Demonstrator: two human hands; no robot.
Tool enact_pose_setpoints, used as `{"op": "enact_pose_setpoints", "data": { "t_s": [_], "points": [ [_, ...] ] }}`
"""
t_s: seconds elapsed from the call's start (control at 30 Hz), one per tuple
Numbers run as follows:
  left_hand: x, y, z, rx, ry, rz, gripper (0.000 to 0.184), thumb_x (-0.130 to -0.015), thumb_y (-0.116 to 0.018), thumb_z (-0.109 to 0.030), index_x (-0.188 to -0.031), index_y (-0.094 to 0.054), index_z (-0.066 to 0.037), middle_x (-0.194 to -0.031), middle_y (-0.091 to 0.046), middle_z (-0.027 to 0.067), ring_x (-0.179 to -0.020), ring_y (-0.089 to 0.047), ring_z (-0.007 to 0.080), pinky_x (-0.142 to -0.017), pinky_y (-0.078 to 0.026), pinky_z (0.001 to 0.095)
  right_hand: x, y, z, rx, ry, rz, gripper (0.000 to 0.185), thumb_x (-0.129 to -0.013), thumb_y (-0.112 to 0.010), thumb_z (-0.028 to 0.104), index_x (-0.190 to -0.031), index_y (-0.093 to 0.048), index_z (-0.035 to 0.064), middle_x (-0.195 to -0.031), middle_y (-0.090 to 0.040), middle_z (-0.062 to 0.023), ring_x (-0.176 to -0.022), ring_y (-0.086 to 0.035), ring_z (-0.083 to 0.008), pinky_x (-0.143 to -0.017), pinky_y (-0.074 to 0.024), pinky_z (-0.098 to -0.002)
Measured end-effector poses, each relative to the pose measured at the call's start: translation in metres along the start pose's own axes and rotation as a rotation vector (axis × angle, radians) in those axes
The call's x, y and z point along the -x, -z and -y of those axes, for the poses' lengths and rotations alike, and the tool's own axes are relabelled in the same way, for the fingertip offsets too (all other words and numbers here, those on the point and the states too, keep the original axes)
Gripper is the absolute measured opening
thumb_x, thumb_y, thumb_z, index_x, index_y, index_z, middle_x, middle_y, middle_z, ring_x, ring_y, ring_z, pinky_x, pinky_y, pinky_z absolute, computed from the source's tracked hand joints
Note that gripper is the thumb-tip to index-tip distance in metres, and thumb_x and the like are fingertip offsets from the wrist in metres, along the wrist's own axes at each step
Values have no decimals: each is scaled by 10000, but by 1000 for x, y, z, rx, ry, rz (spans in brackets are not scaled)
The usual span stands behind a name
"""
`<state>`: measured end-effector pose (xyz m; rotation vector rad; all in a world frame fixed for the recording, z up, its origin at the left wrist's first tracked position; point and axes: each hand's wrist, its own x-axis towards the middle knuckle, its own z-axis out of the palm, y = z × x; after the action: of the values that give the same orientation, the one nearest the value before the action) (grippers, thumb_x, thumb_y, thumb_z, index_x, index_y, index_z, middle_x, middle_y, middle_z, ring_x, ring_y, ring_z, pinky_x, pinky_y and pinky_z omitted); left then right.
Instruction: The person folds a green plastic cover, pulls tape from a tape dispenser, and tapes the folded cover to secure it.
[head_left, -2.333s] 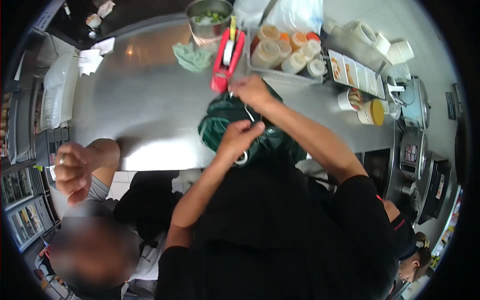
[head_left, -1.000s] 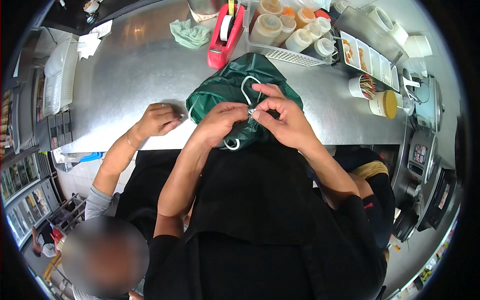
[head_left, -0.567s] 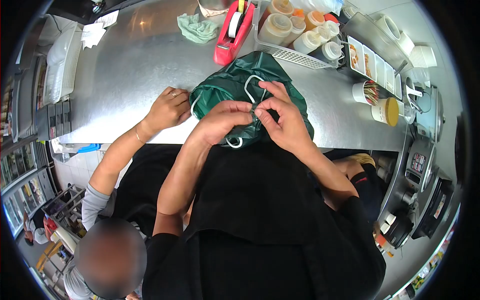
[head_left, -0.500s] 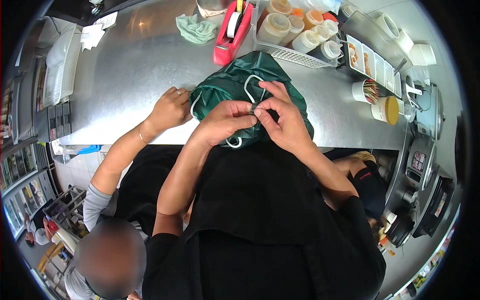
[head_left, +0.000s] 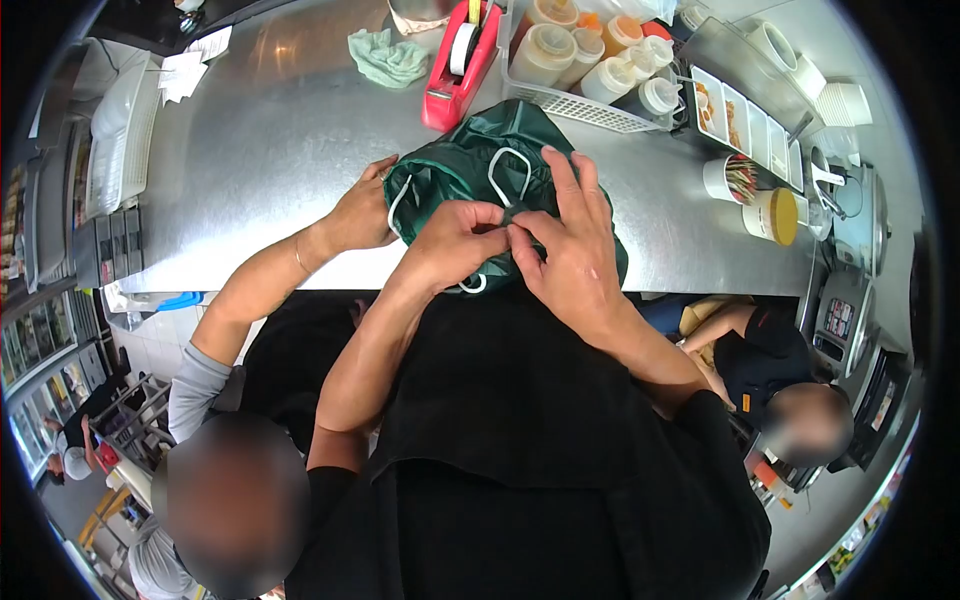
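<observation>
A dark green, shiny bag [head_left: 455, 170] with white cord handles [head_left: 512, 152] lies at the table's near edge in front of me. My left hand [head_left: 455, 245] is closed, thumb and index finger pinching a small dark gathered bit of the bag at its middle. Meeting it there, my right hand [head_left: 572, 250] pinches the same bit with thumb and index, its other fingers raised. Whether that bit is a knot or a fold, I cannot tell. A co-worker's hand [head_left: 362, 212] touches the bag's left side.
Beyond the bag on the steel table [head_left: 270, 140] are a red tape dispenser [head_left: 455, 85], a pale green cloth [head_left: 388, 60] and a white basket [head_left: 590, 108] of squeeze bottles. A cup of sticks [head_left: 718, 180] and a yellow-lidded tub [head_left: 770, 218] stand right. People are on both sides.
My right hand has turned, its free fingers now pointing up. The co-worker's hand at left has opened from a curl against the bag. Another person has come into view at right.
</observation>
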<state>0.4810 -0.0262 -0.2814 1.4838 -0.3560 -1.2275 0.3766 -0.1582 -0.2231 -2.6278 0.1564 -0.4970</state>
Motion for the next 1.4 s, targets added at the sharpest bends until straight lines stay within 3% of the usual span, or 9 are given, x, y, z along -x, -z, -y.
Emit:
{"op": "enact_pose_setpoints", "data": {
  "t_s": [0.3,0.47,0.67,0.9,0.97,1.1,1.17,1.3,1.4],
  "points": [
    [5,1,-4,77,19,-22,126,-814,-712,-102,-874,-666,-1,-782,-631,-14,-702,-543,40,-616,-435,209,-1,4,-5,27,5,-17,219,-659,-742,51,-859,-673,-6,-1381,-409,-249,-1253,-388,-464,-952,-388,-510],
    [10,10,-7,198,61,57,168,-852,-685,-137,-945,-672,2,-841,-649,-3,-750,-574,49,-673,-452,199,0,3,-15,-154,41,27,207,-668,-749,8,-854,-660,27,-1386,-421,-221,-1240,-413,-456,-968,-394,-495],
    [8,10,-1,259,64,43,167,-871,-649,-139,-958,-674,1,-827,-635,-23,-725,-550,36,-650,-436,190,-6,-4,-26,-401,-57,100,143,-699,-731,2,-782,-617,24,-1340,-480,-227,-1236,-438,-433,-984,-407,-440],
    [9,8,-2,232,72,4,151,-868,-652,-119,-956,-682,1,-807,-630,-26,-695,-540,36,-618,-425,184,-13,-6,-32,-385,-71,159,114,-728,-720,29,-809,-640,23,-1325,-516,-214,-1245,-457,-389,-980,-417,-411],
    [12,6,-6,225,75,-21,145,-855,-668,-99,-947,-686,11,-807,-638,-11,-695,-550,45,-621,-431,186,-15,-5,-32,-371,-56,156,144,-688,-739,25,-775,-625,28,-1279,-539,-238,-1207,-474,-411,-918,-465,-413],
    [13,4,-8,214,95,-46,157,-834,-690,-89,-940,-685,27,-810,-649,14,-704,-567,59,-631,-444,195,-17,-3,-31,-416,-132,231,119,-720,-726,59,-809,-652,30,-1330,-518,-212,-1266,-446,-394,-1004,-401,-402],
    [13,4,-6,220,106,-64,174,-819,-708,-96,-929,-682,37,-809,-656,32,-709,-581,70,-637,-454,201,-18,-5,-33,-374,-58,180,139,-670,-754,48,-729,-629,28,-1273,-548,-236,-1182,-499,-400,-725,-534,-382],
    [15,5,-6,212,113,-67,174,-810,-713,-99,-918,-682,34,-806,-657,35,-702,-583,74,-631,-457,206,-19,-6,-36,-413,-93,223,132,-673,-754,65,-734,-646,21,-1273,-553,-236,-1163,-523,-389,-752,-533,-381],
    [16,5,-8,199,127,-55,172,-805,-713,-100,-913,-680,30,-803,-655,31,-697,-580,71,-621,-454,208,-20,-7,-40,-566,-253,333,142,-678,-756,97,-751,-664,18,-1235,-579,-245,-1142,-553,-368,-763,-530,-364]
  ]
}}
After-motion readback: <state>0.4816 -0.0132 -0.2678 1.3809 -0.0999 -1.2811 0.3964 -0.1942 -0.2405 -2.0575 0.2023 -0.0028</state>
